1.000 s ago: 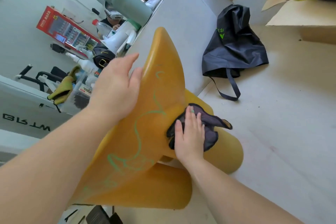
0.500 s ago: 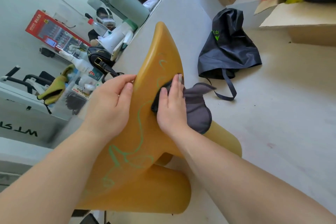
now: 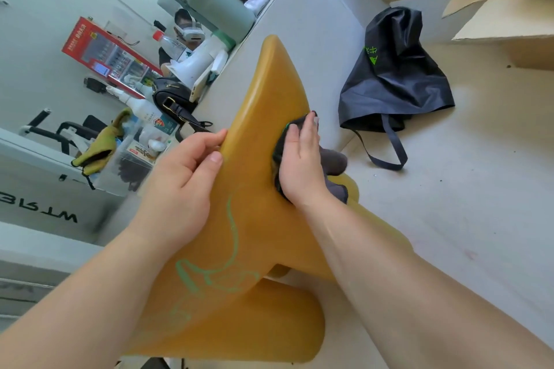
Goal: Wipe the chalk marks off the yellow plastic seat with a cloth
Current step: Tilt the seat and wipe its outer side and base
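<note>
The yellow plastic seat [image 3: 263,105] is tilted on its side in the middle of the head view, its top surface facing me. Green chalk marks [image 3: 221,275] curl across its lower half. My left hand [image 3: 183,183] grips the seat's left edge, thumb on the face. My right hand [image 3: 299,159] presses a dark grey cloth [image 3: 332,159] flat against the seat's right side, palm down. The upper tip of the seat shows no chalk.
A black drawstring bag [image 3: 392,75] lies on the floor to the right. A cardboard box [image 3: 509,27] sits at the far right. Left of the seat, a table edge [image 3: 299,18] holds bottles, a thermos [image 3: 209,0] and a black purse [image 3: 171,96]. A person sits beyond.
My right hand slid the cloth up the seat from near the leg to the upper right side, and the chalk there is gone. My left hand moved from the face to gripping the edge.
</note>
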Available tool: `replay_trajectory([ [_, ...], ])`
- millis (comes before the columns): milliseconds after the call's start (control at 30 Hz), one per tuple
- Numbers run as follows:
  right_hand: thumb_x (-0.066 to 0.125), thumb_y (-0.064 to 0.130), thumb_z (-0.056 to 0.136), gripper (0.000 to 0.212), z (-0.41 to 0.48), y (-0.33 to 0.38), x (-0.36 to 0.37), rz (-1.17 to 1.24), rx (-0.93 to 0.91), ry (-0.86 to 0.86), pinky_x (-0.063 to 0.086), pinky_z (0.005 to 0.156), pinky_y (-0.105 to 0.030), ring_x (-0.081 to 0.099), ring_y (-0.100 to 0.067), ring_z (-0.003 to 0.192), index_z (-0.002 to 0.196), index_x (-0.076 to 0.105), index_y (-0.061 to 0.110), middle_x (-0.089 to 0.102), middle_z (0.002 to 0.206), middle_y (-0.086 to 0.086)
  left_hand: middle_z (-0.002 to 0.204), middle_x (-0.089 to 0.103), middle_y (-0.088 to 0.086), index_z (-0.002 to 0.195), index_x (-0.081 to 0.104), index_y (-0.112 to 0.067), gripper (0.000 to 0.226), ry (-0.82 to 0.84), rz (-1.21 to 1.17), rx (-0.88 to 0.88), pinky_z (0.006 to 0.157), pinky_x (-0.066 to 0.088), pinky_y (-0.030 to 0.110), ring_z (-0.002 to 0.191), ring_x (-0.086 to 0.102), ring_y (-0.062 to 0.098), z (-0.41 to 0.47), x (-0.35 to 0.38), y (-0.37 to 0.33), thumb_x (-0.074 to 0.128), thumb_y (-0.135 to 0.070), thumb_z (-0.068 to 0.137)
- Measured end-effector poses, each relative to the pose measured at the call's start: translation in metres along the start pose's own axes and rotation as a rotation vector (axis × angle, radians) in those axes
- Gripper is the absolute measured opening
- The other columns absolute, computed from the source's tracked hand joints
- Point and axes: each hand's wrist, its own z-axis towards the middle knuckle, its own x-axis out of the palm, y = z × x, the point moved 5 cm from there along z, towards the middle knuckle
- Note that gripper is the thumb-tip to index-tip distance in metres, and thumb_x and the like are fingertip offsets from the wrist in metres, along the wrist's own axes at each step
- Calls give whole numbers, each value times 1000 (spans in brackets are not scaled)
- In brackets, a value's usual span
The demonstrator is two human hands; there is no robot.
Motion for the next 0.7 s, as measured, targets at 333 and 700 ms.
replay_trajectory([
  [333, 23, 48, 108, 60, 19, 48, -2, -170, -194, -10, -2, 124, -56, -2, -18, 158, 163, 5, 34, -1, 171, 13, 111, 65, -27, 122, 65, -38, 35, 23, -68, -2, 94, 44, 20, 108, 58, -5, 1, 0, 3, 43, -27, 97],
  [700, 17, 56, 101, 69, -87, 59, 46, -151, -304, 9, -20, 118, -43, -28, -14, 152, 159, -16, 39, -34, 158, 28, 114, 68, -18, 121, 68, -32, 40, 5, -128, -23, 101, 46, 30, 113, 60, 4, 3, 0, 7, 45, -13, 94],
])
